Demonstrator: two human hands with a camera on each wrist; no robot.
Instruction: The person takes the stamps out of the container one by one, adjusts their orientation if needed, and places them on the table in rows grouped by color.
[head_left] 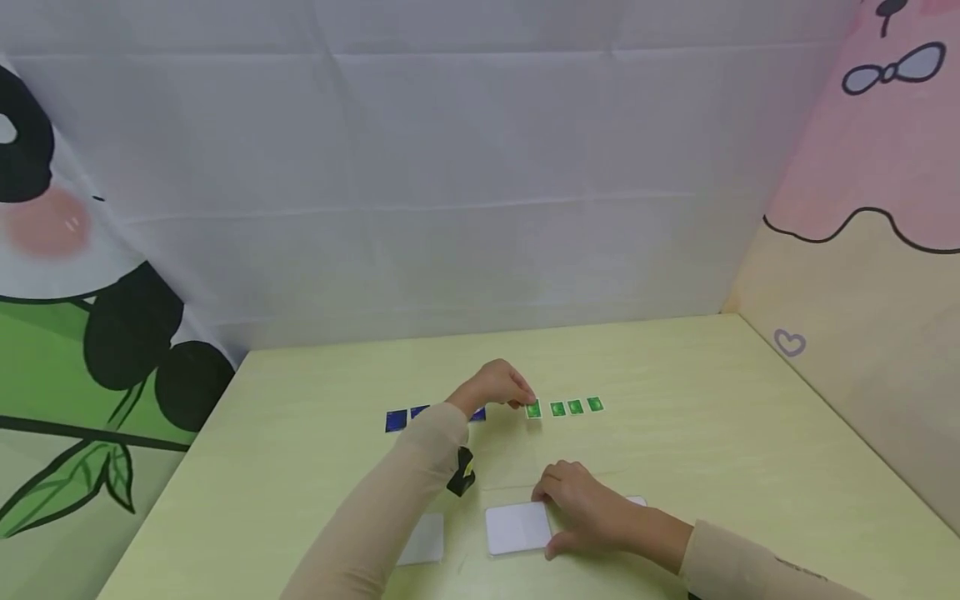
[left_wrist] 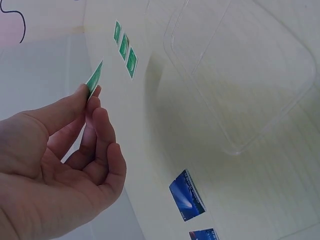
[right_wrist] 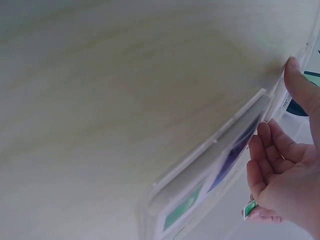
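Note:
My left hand (head_left: 495,386) is stretched out over the table and pinches a small green stamp-like card (left_wrist: 95,80) between thumb and forefinger. Its other fingers are loosely curled. To its right lie several matching green cards (head_left: 575,407) in a row; a row of blue cards (head_left: 397,421) is partly hidden behind the left arm. Nearer the front, my right hand (head_left: 581,504) holds a white rectangular stack (head_left: 517,528) at its right side, thumb at the near corner and fingers at the far one. The right wrist view shows thumb and fingers on opposite edges of it.
A clear plastic tray or lid (left_wrist: 235,150) lies between the hands. Another white rectangle (head_left: 423,537) is left of the held stack, partly behind the left sleeve. A clear-edged case (right_wrist: 215,142) with green and blue pictures is beside the right hand. A white cloth wall (head_left: 480,167) borders the back.

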